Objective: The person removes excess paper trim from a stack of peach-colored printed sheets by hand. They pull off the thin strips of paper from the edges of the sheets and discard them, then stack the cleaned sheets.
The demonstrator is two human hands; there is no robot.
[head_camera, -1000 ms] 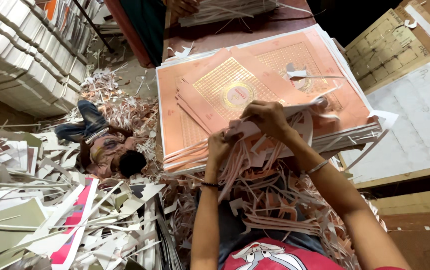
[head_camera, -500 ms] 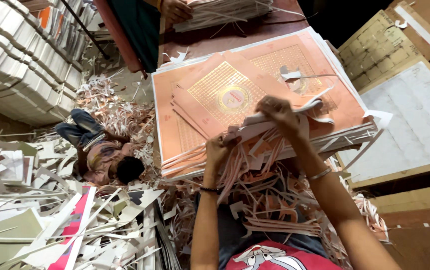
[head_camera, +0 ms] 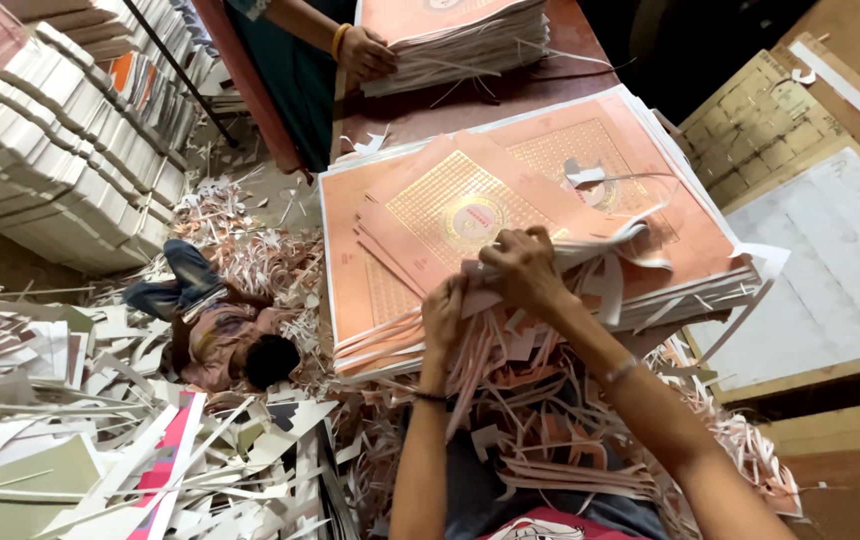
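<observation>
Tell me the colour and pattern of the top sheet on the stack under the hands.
Salmon pink top sheet with a gold grid panel and round emblem; head view.

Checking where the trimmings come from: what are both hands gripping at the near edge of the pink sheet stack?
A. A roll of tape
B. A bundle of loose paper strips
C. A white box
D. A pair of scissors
B: the left hand and right hand clutch paper strips at the stack edge.

Salmon-pink sheets [head_camera: 510,200] bear a gold lattice and medallion
</observation>
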